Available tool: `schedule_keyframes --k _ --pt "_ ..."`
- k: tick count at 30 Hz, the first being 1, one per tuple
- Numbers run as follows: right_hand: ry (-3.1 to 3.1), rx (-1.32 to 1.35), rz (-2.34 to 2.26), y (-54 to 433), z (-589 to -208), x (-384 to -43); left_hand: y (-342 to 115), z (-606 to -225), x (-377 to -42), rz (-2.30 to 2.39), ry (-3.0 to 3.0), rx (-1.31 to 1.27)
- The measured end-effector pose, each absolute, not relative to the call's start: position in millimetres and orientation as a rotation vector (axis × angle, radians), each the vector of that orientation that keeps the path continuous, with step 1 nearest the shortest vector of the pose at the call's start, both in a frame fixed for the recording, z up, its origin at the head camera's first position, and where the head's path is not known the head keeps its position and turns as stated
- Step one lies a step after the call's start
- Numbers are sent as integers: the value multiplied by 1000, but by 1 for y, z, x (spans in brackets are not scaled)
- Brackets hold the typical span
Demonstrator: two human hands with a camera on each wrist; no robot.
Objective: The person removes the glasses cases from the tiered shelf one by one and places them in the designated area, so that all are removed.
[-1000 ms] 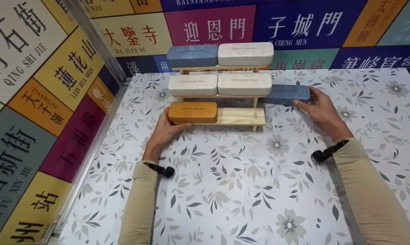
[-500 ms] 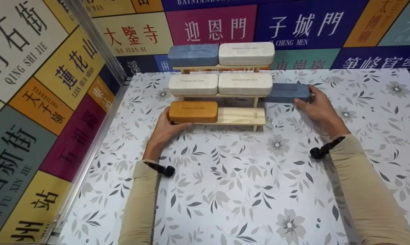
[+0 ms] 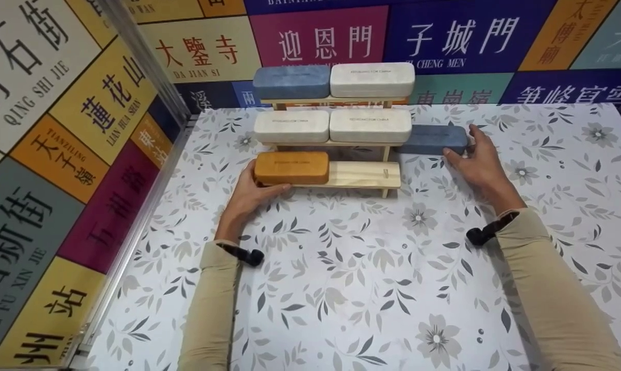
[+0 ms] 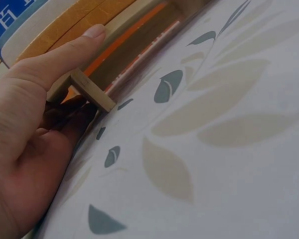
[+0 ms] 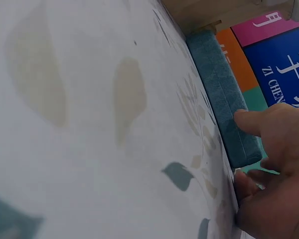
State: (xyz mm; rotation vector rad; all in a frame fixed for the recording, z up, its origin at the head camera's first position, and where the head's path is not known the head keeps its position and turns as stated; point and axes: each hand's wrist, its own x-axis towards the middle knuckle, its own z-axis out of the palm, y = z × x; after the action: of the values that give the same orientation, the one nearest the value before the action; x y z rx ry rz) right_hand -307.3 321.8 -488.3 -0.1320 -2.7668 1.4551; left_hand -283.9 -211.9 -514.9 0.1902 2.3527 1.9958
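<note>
A tiered wooden rack [image 3: 364, 174] stands on the table, carrying oblong hard cases. At the lowest tier's left end, my left hand [image 3: 248, 193] holds the rack beside an orange case [image 3: 291, 168]. In the left wrist view its thumb lies along the shelf front and fingers go under by a leg. A blue case [image 3: 436, 139] lies on the table by the rack's right side, partly hidden behind it. My right hand [image 3: 477, 161] is at this case's right end, thumb at its front edge and the other fingers spread off the end.
On the middle tier sit two white cases [image 3: 291, 127]. The top tier bears another blue case [image 3: 291, 82] and a white case [image 3: 372, 80]. Behind stands a panel [image 3: 320, 31] with printed signs; another panel [image 3: 37, 196] leans along the left. Floral cloth [image 3: 341, 288] covers the table.
My right hand has shifted slightly left with the blue case, and its fingers have spread away from the case's end. My left hand and the rack keep their place.
</note>
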Motion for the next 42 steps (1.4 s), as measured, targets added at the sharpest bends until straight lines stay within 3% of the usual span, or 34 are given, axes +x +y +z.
schedule_keyframes --k 11,24,42 --pt "-2451 -151 1434 293 -465 -283 -213 -514 -284 1965 2370 162" --pt "-2197 215 1442 213 -392 -238 -214 -517 -283 2004 2353 181" --pt "-2098 603 1446 154 -406 -217 -212 -516 -285 2015 2328 189"
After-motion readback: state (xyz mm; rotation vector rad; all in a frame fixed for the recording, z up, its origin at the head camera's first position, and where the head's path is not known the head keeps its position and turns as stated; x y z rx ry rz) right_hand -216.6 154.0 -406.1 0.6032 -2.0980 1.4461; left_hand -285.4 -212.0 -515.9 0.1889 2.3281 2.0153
